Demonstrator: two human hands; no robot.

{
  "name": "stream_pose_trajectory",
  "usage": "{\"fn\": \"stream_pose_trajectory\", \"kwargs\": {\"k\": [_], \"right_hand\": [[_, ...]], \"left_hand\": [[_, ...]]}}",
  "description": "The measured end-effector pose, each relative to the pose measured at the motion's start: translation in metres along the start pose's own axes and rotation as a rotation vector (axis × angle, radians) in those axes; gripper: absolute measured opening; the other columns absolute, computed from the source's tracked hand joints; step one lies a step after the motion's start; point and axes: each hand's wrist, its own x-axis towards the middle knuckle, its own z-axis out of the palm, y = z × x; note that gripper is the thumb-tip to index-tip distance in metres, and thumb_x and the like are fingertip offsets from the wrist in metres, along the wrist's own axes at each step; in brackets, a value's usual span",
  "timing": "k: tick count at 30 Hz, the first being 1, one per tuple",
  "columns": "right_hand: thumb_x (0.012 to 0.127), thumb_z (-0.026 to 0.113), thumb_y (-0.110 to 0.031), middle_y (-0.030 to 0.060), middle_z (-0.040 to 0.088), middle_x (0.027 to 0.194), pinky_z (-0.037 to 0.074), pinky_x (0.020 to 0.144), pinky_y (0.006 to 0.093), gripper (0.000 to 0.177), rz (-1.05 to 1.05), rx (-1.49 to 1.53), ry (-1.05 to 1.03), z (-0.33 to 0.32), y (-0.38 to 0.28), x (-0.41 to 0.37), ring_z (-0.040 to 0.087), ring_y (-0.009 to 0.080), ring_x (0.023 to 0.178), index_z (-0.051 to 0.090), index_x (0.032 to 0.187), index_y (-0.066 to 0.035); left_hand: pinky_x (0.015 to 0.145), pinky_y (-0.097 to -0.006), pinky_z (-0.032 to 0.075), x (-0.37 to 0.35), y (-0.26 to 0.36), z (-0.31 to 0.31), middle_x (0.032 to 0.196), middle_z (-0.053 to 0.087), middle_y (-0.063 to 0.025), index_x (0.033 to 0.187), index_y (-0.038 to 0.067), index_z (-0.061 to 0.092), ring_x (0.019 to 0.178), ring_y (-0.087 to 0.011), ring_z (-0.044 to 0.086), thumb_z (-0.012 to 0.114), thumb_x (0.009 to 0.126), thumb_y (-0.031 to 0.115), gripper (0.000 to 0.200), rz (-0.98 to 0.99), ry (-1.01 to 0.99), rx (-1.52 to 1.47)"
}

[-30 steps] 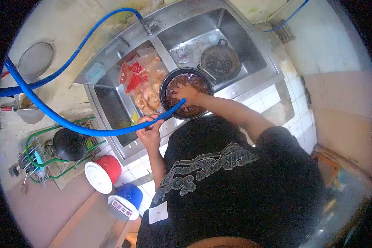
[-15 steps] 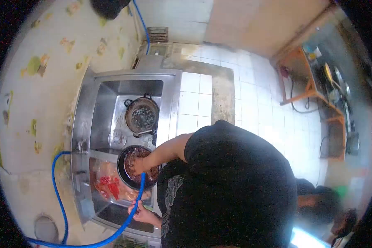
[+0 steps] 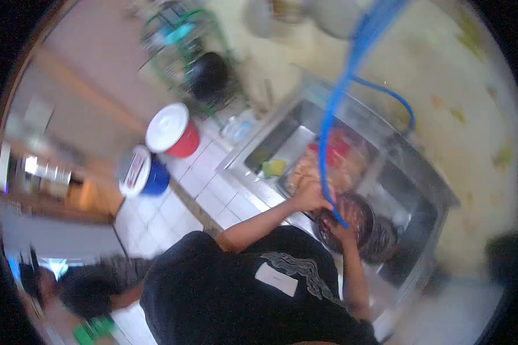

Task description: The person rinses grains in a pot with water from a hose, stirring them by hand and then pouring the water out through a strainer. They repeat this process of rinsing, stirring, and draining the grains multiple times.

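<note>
My left hand (image 3: 315,197) is closed around the blue hose (image 3: 323,138) at the near edge of the sink. The hose's end hangs over a dark round pot (image 3: 366,211) with reddish-brown contents. Inside the pot is my right hand (image 3: 345,229), its fingers apart, with the tips among the contents and somewhat blurred. Beyond my left hand, a clear bag or wrap of pale orange pieces with a red item (image 3: 336,150) lies in the sink. Another dark round pan (image 3: 381,240) sits right of the pot.
The metal sink (image 3: 437,183) surrounds the pots. A yellow-green sponge (image 3: 277,167) lies at its left. Red (image 3: 184,142) and blue (image 3: 156,179) lidded buckets stand on the tiles. A green rack (image 3: 218,31) is behind. Another person (image 3: 89,294) is at lower left, blurred.
The view has swung round, bringing the buckets and green rack into sight. My left hand still holds the hose, now close beside the pot; my right hand remains in the pot.
</note>
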Motion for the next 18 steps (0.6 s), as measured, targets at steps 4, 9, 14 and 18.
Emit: {"fn": "stream_pose_trajectory", "kwargs": {"k": [4, 9, 14, 18], "right_hand": [[0.074, 0.054, -0.068, 0.0224, 0.006, 0.151, 0.011, 0.105, 0.0644, 0.097, 0.081, -0.034, -0.010, -0.001, 0.005, 0.003, 0.006, 0.0483, 0.136, 0.012, 0.147, -0.019], [0.078, 0.051, -0.064, 0.0223, 0.006, 0.151, 0.011, 0.107, 0.0602, 0.092, 0.024, -0.096, -0.145, 0.001, 0.017, -0.010, 0.004, 0.0478, 0.136, 0.011, 0.147, -0.018], [0.082, 0.047, -0.064, 0.0230, 0.008, 0.150, 0.006, 0.109, 0.0576, 0.086, -0.121, -0.168, -0.227, -0.009, 0.014, -0.016, 0.003, 0.0468, 0.136, 0.019, 0.146, -0.013], [0.082, 0.046, -0.065, 0.0246, 0.011, 0.149, 0.005, 0.109, 0.0578, 0.088, -0.255, -0.156, -0.195, 0.001, 0.009, -0.009, 0.002, 0.0471, 0.136, 0.022, 0.145, -0.009]], "left_hand": [[0.072, -0.0280, 0.049, -0.002, 0.022, 0.004, 0.083, 0.065, -0.0038, 0.085, 0.004, 0.062, 0.080, -0.0144, 0.061, 0.078, 0.066, 0.005, 0.025, 0.019, 0.036, 0.000], [0.073, -0.0299, 0.049, -0.018, 0.016, 0.011, 0.083, 0.065, -0.0037, 0.087, 0.004, 0.060, 0.081, -0.0152, 0.062, 0.077, 0.065, 0.003, 0.028, 0.071, 0.124, -0.005], [0.077, -0.0311, 0.049, -0.014, 0.014, 0.008, 0.086, 0.066, -0.0047, 0.089, 0.004, 0.059, 0.083, -0.0165, 0.063, 0.077, 0.064, 0.003, 0.031, 0.100, 0.116, 0.028], [0.079, -0.0309, 0.048, -0.009, -0.006, 0.009, 0.085, 0.065, -0.0045, 0.089, 0.003, 0.059, 0.085, -0.0155, 0.062, 0.076, 0.065, 0.002, 0.030, 0.058, 0.080, -0.050]]}}
